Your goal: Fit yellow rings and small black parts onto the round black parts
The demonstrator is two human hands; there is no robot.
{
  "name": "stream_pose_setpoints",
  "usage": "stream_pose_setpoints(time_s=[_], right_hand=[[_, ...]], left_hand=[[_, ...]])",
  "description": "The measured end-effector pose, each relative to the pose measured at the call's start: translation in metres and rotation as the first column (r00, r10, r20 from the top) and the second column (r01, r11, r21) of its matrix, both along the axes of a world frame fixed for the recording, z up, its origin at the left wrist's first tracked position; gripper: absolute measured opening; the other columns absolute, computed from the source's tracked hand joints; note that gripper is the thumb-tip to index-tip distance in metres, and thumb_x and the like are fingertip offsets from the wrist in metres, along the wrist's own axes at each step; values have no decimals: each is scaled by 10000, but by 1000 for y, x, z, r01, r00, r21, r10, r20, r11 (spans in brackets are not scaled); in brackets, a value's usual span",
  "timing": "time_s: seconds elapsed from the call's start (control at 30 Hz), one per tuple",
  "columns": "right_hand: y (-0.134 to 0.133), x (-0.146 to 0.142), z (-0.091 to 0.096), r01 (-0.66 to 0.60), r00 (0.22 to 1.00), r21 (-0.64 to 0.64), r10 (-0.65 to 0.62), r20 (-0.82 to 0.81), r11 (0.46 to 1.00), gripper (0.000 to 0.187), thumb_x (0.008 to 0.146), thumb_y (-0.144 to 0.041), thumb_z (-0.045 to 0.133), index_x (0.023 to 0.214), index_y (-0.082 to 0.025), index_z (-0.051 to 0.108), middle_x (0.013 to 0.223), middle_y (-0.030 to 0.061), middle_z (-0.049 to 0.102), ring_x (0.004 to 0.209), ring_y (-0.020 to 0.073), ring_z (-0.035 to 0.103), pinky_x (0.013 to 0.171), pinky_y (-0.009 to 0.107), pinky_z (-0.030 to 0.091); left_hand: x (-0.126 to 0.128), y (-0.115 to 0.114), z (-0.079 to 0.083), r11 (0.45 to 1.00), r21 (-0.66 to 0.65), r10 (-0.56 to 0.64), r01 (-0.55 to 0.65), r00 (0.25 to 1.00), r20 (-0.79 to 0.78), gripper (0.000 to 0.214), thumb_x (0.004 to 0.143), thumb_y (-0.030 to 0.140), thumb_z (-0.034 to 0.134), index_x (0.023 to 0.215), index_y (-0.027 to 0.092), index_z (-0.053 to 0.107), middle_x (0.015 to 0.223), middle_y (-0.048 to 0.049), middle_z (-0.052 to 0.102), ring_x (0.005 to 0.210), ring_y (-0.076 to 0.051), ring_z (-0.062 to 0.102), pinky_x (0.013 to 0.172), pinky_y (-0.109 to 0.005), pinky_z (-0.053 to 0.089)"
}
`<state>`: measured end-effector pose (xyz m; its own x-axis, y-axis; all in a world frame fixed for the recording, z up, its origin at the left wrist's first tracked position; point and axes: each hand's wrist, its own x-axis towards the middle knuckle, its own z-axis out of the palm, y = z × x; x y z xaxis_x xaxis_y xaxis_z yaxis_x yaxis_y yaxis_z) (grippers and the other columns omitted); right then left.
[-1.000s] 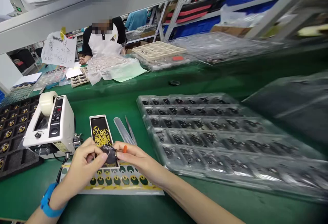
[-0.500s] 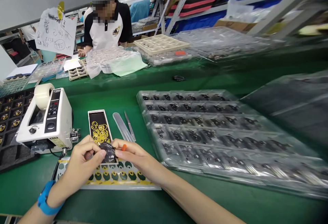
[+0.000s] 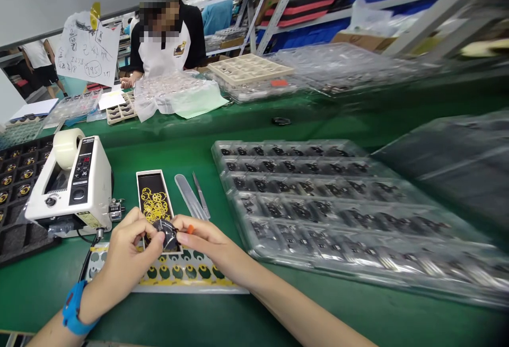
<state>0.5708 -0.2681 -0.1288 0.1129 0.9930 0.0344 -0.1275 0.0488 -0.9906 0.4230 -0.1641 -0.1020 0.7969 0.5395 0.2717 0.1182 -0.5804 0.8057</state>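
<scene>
A small glossy black rounded part (image 3: 167,233) is pinched between my two hands. My left hand (image 3: 133,251) grips its left edge with thumb and forefinger; a blue band (image 3: 75,309) circles that wrist. On its right edge, the fingers of my right hand (image 3: 201,237) are closed, with a small orange piece (image 3: 190,229) showing by the forefinger. Just behind the hands stands a white-rimmed box (image 3: 138,177) with yellow ring-shaped pieces (image 3: 155,205) in it. Under the hands lies a sheet (image 3: 191,286) with yellow and dark cut-out shapes.
A white tape dispenser (image 3: 99,169) stands at left, before a black compartment tray (image 3: 16,225). Tweezers (image 3: 201,196) and a flat translucent strip (image 3: 186,193) lie beyond my right hand. A clear tray (image 3: 238,236) of black parts fills the right. Across the bench sits another person (image 3: 167,50).
The black part has turned slightly in my fingers and shows a shinier, streaked face. Both hands stay nearly in place.
</scene>
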Motion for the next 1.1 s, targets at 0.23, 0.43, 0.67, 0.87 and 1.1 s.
stream_pose_setpoints(time_s=[0.23, 0.43, 0.67, 0.87, 1.1], right_hand=[[-1, 0, 1, 9, 1000, 15, -9, 14, 1000, 508, 825, -678, 531, 690, -196, 444, 699, -25, 369, 664, 136, 322, 619, 268, 255], [-1, 0, 1, 13, 1000, 21, -14, 22, 1000, 503, 831, -670, 528, 687, -197, 434, 686, -31, 351, 647, 130, 305, 603, 265, 246], [-2, -1, 1, 33, 999, 3, -34, 36, 999, 501, 831, -672, 518, 692, -197, 440, 701, -27, 361, 666, 136, 325, 618, 269, 258], [-2, -2, 3, 45, 998, 7, -45, 38, 999, 503, 835, -671, 516, 684, -196, 449, 699, -28, 373, 659, 133, 330, 617, 269, 263], [-1, 0, 0, 41, 999, 8, -41, 28, 999, 492, 831, -660, 530, 693, -194, 454, 703, -25, 388, 674, 137, 352, 639, 273, 290]], left_hand=[[-2, -2, -1, 997, 79, 6, -8, 1000, 29, 252, 874, 174, 515, 623, 177, 497, 659, 27, 402, 596, -113, 373, 549, -231, 293], [0, -2, 0, 994, 112, 13, -16, 999, 30, 239, 861, 172, 528, 623, 174, 502, 657, 28, 398, 587, -109, 376, 539, -226, 295], [-1, -2, 0, 988, 151, 46, -45, 999, 1, 242, 859, 188, 537, 621, 172, 498, 651, 32, 384, 585, -108, 386, 544, -226, 296], [-1, -2, -3, 992, 115, 48, -45, 999, -18, 235, 836, 217, 573, 622, 176, 485, 661, 33, 384, 578, -106, 381, 531, -227, 275], [2, -1, -2, 997, 50, 70, -67, 996, -57, 201, 737, 199, 636, 610, 176, 483, 667, 36, 383, 568, -104, 371, 525, -224, 264]])
